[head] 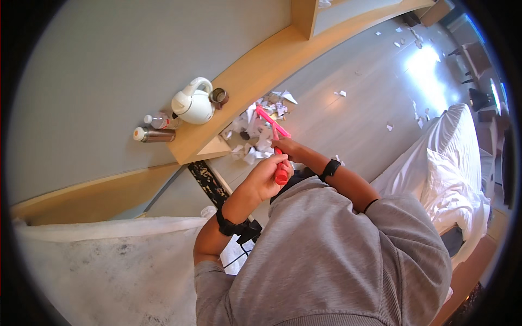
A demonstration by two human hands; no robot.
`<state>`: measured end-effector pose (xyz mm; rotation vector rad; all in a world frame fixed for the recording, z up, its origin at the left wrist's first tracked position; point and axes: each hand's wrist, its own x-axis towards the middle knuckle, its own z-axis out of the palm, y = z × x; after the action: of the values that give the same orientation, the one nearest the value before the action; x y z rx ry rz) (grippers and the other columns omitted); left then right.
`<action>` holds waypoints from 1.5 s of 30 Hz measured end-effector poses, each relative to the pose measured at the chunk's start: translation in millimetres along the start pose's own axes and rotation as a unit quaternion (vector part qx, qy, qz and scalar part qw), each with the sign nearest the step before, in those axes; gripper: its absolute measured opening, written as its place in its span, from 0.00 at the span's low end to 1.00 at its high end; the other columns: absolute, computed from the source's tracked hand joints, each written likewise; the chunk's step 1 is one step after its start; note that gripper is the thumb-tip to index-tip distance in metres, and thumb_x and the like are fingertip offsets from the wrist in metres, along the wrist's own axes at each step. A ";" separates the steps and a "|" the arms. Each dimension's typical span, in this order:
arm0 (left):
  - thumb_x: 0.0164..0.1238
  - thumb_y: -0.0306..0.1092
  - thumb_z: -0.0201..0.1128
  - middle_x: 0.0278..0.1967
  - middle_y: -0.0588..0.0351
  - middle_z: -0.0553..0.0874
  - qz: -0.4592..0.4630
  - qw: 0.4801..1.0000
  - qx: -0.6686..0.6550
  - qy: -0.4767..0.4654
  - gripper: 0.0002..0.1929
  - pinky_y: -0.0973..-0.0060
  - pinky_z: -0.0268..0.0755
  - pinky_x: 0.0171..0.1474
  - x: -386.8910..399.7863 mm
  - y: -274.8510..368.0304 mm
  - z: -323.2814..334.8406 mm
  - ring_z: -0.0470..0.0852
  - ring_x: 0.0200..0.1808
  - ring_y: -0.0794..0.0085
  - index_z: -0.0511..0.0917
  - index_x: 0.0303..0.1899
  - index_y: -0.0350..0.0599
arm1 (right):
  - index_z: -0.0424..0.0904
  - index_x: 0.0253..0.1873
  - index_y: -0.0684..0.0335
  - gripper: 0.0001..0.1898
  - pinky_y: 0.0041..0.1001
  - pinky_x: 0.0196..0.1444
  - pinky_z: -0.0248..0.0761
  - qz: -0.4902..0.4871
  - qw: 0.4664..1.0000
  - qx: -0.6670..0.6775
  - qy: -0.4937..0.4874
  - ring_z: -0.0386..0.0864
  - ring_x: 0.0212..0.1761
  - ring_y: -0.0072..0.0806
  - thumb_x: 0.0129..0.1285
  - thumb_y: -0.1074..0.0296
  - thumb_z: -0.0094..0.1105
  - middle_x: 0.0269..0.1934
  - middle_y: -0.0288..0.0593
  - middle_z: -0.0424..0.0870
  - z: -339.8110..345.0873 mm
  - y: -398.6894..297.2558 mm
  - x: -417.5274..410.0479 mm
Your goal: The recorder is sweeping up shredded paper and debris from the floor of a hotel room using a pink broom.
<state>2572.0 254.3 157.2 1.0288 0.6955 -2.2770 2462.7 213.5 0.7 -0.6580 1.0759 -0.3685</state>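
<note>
Both my hands hold the red handle of a pink-headed broom. My left hand grips the handle near its end, close to my chest. Farther down the handle, my right hand is closed around it. The long pink head lies at the edge of a heap of torn paper and plastic scraps on the floor, beside the wooden shelf. The bristles are hard to make out. A black strap sits on each forearm.
On the wooden ledge stand a white electric kettle, a metal cup, a plastic bottle and a steel flask. Paper scraps dot the floor. White bedding lies right; a white-covered surface is at lower left.
</note>
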 end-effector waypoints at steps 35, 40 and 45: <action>0.65 0.26 0.48 0.25 0.58 0.69 -0.005 0.986 -0.157 0.061 0.10 0.90 0.65 0.19 154.4 -5.0 209.6 0.69 0.21 0.82 0.62 0.43 0.28 | 0.77 0.26 0.63 0.11 0.30 0.25 0.73 -0.019 0.972 -0.129 -0.196 0.78 0.20 0.34 0.36 0.65 0.66 0.23 0.46 0.79 -235.5 -93.9 65.0; 0.63 0.25 0.47 0.25 0.57 0.70 -0.035 0.993 -0.090 0.060 0.08 0.89 0.68 0.23 184.8 -3.8 297.8 0.71 0.23 0.80 0.63 0.41 0.31 | 0.73 0.24 0.64 0.10 0.27 0.19 0.71 0.082 0.990 -0.048 -0.104 0.73 0.15 0.28 0.54 0.65 0.49 0.17 0.41 0.73 -281.5 -186.6 17.1; 0.60 0.24 0.48 0.27 0.58 0.70 -0.159 0.983 0.064 0.061 0.08 0.88 0.71 0.26 232.3 6.6 389.1 0.72 0.26 0.81 0.64 0.40 0.34 | 0.74 0.26 0.64 0.15 0.25 0.20 0.71 0.091 0.989 -0.064 -0.099 0.71 0.16 0.25 0.58 0.61 0.42 0.17 0.38 0.72 -384.2 -243.0 -11.9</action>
<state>2248.9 -61.1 197.1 1.1979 0.8227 -2.5775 2121.4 -83.2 48.0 -0.6894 0.9651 -0.0751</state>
